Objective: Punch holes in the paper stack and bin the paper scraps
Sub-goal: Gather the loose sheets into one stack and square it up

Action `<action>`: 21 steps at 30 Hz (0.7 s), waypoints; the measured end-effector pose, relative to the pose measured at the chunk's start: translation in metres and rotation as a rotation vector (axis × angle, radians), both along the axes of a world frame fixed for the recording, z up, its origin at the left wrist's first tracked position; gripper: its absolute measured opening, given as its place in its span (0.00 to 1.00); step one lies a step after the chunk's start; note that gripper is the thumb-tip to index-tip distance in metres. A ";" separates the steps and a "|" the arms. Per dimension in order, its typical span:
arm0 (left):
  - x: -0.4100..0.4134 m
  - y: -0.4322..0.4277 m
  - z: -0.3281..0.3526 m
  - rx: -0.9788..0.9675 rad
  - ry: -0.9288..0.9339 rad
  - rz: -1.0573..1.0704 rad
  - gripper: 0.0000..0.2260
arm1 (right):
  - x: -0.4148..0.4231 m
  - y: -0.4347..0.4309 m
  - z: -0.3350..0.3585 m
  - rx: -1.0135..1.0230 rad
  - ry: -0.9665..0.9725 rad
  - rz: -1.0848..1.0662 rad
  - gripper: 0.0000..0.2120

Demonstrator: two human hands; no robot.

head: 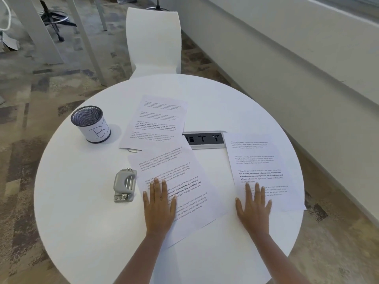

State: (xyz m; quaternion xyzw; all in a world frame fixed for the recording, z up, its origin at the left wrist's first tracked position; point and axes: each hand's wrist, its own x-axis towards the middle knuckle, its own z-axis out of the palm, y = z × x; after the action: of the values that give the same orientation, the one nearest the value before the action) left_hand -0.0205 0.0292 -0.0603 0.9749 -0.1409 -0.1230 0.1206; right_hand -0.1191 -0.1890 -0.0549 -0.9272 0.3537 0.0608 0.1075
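Three printed sheets lie apart on a round white table (pixel 82 201), not gathered into a stack. The near sheet (pixel 184 171) sits skewed in the middle, and the left hand (pixel 159 206) lies flat on its left near part, fingers straight and close together, grasping nothing. The right sheet (pixel 260 158) lies toward the right rim, its near right corner reaching the table's edge. The right hand (pixel 254 208) rests palm down on this sheet's near left corner, fingers straight and slightly spread, also released.

The far sheet (pixel 158 119) lies beyond the near sheet, their edges meeting or just overlapping. Between the far and right sheets a strip of sockets (pixel 205 139) is set into the tabletop, with paper covering both its ends.

A grey punch (pixel 124 185) stands on the table just left of the near sheet, beside the left hand's fingertips; no paper is in it. Farther left and back stands a mesh cup (pixel 91 124) wrapped in white paper with a handwritten B; I cannot see what it holds. A white chair (pixel 153 42) stands at the far side.
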 end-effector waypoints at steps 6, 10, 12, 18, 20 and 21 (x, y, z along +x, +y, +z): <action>-0.003 -0.006 -0.004 -0.003 -0.003 0.024 0.35 | -0.010 -0.017 -0.008 -0.001 0.043 -0.063 0.30; -0.003 -0.012 -0.005 0.000 0.010 0.021 0.36 | -0.009 -0.017 -0.002 0.068 0.009 -0.024 0.33; -0.005 -0.017 -0.005 0.002 0.002 0.016 0.36 | -0.008 -0.019 0.003 0.062 0.023 -0.012 0.28; -0.008 -0.035 -0.006 0.051 0.024 -0.052 0.28 | -0.003 -0.030 0.017 0.014 -0.034 0.059 0.30; -0.008 -0.041 -0.004 0.059 0.039 -0.079 0.28 | -0.001 -0.029 0.019 0.010 -0.116 0.078 0.36; -0.008 -0.043 -0.003 0.066 0.045 -0.082 0.30 | 0.002 -0.026 0.022 0.008 -0.159 0.106 0.36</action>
State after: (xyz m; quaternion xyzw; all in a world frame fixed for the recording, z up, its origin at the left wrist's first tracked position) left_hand -0.0283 -0.0143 -0.0637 0.9687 -0.1740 -0.1545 0.0864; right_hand -0.1171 -0.2151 -0.0329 -0.9461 0.2941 -0.0058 0.1357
